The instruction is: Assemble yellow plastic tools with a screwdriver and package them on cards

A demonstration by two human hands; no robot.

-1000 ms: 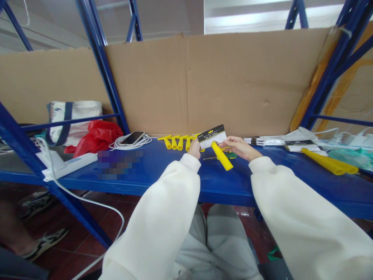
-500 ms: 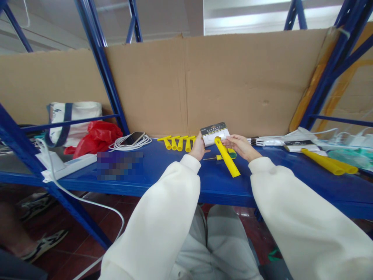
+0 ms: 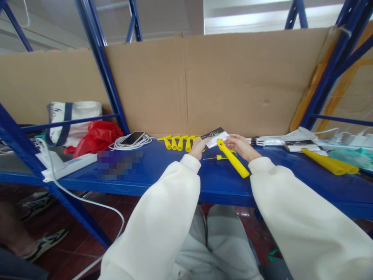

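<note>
Between my hands, above the blue shelf board [image 3: 163, 167], is a flat black-and-white package [image 3: 216, 137]. My left hand [image 3: 198, 147] is closed on its left end. My right hand [image 3: 238, 146] pinches around its right end, by the top of a yellow tubular handle [image 3: 234, 161]. This handle slants down to the right with its open end toward me; I cannot tell how it joins the package. Beneath it lies a screwdriver [image 3: 219, 157] with a yellow-green grip, partly hidden. Several yellow T-shaped handles [image 3: 180, 144] stand in a row left of my left hand.
Right of my hands are white-and-black packages [image 3: 301, 146] and more yellow handles [image 3: 326, 161]. At left lie a phone on a coiled white cable [image 3: 131, 140], a red plastic bag [image 3: 94, 138] and a white power strip [image 3: 71, 167]. Cardboard [image 3: 233, 85] lines the back.
The package has turned counterclockwise and tilted, its right end now higher. The yellow handle's lower end has swung to the right. Both hands keep hold.
</note>
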